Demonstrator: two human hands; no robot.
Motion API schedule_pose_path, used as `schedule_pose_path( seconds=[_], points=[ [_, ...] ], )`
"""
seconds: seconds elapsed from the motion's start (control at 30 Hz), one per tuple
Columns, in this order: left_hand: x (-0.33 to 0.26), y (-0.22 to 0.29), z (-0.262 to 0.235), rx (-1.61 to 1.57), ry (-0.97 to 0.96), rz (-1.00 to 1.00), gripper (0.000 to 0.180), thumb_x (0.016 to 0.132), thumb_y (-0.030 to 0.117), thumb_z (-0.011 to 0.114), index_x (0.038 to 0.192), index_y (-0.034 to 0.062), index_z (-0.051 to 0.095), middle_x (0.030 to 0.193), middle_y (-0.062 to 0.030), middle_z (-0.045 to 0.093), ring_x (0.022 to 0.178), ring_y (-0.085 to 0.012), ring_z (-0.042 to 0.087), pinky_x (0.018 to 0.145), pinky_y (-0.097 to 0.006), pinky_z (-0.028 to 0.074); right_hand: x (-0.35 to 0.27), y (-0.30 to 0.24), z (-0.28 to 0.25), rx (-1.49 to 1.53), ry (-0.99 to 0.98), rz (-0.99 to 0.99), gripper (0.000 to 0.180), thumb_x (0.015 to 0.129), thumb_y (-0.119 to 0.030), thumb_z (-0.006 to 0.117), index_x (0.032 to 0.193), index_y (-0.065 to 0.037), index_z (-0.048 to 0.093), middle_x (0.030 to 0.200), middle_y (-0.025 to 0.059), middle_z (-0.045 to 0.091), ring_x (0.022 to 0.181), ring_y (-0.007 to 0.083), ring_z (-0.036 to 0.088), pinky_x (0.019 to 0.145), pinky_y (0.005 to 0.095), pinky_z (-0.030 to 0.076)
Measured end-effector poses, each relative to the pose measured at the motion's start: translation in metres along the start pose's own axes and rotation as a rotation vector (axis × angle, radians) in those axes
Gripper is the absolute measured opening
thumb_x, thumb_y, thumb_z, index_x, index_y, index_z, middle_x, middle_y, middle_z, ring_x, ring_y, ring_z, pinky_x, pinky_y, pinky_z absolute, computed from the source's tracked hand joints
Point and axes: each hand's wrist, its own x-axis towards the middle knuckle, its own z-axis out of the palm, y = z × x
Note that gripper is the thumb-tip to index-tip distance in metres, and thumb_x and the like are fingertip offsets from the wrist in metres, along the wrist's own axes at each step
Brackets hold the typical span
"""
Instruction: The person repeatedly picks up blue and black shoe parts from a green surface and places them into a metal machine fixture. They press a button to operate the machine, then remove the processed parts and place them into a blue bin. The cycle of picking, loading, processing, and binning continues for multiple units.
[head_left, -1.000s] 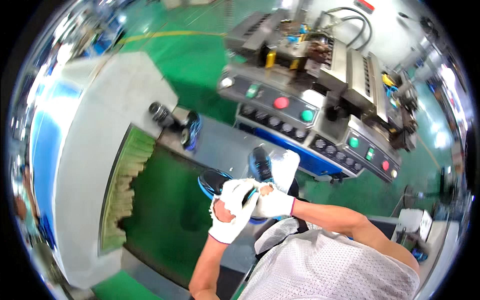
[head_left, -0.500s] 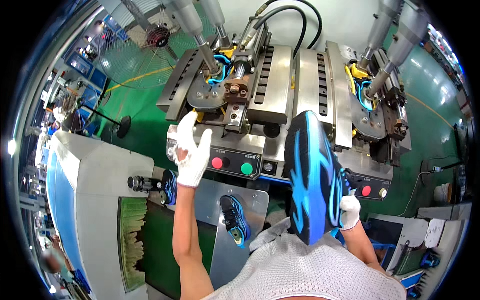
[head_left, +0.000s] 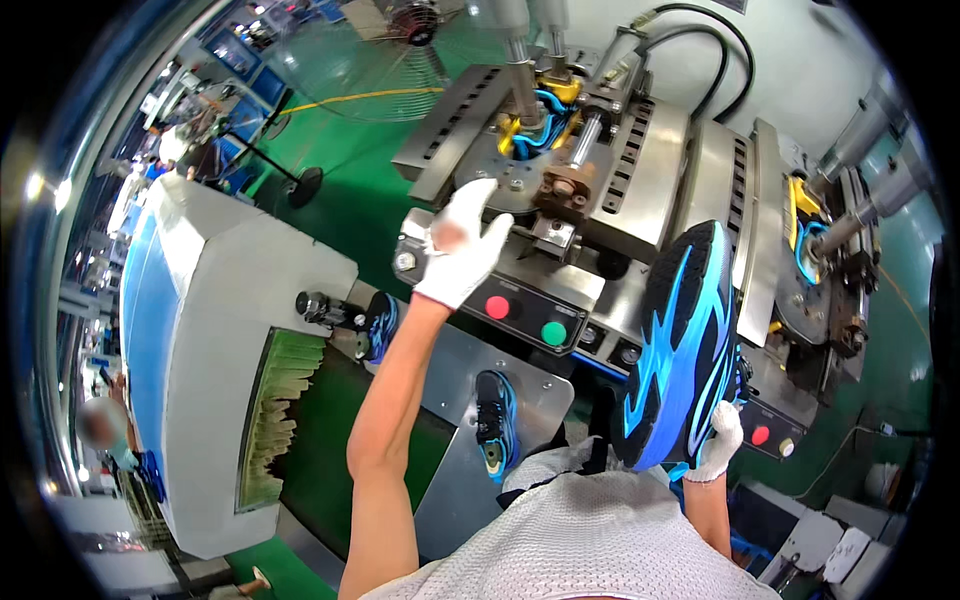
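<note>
A black-and-blue sports shoe (head_left: 672,350) is held up close to my body, its patterned sole turned toward me. My right hand (head_left: 718,445), in a white glove, grips its side; part of the fingers is hidden behind the shoe. My left hand (head_left: 462,245), gloved too, is raised at the front left corner of the metal press machine (head_left: 640,190), holding nothing, fingers and thumb apart. Below it, another sports shoe (head_left: 496,420) lies on a metal plate (head_left: 450,375). One more shoe (head_left: 378,328) rests farther left beside a black cylindrical fitting.
Red (head_left: 497,307) and green buttons (head_left: 554,333) sit on the machine's front panel. A grey-white housing (head_left: 240,330) with a fringed opening and green belt (head_left: 350,425) stands to the left. A floor fan (head_left: 415,25) is at the back left. Thick black hoses arch behind the press.
The view has swung left, so the machine sits farther right in the picture. My left hand remains open near the press corner; my right hand still holds the shoe, now leaning more to the right.
</note>
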Motion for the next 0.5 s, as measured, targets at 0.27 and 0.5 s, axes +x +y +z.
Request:
schedule_pose_path(
  seconds=[0.27,0.5],
  points=[
    [0.029,-0.029,0.014,-0.025,-0.067,-0.063,0.056,0.097,0.034,0.07,0.143,0.0038,0.058,0.141,-0.0208,0.063,0.127,-0.0385,0.063,0.108,-0.046,0.049,0.019,0.018,-0.001,-0.213,0.038,-0.02,0.017,0.087,-0.005,0.067,0.101,0.002,0.072,0.096,0.0066,0.072,0.093,0.0162,0.071,0.086,0.0302,0.057],
    [0.074,-0.044,0.068,-0.026,-0.221,-0.119,0.065,0.096,0.035,0.07,0.146,-0.0013,0.053,0.147,-0.0258,0.058,0.136,-0.041,0.056,0.115,-0.045,0.044,0.007,-0.043,0.135,-0.132,-0.008,0.17,0.005,0.085,-0.001,0.066,0.089,-0.003,0.063,0.084,0.0017,0.063,0.075,0.0137,0.063,0.074,0.0289,0.053]
  ],
)
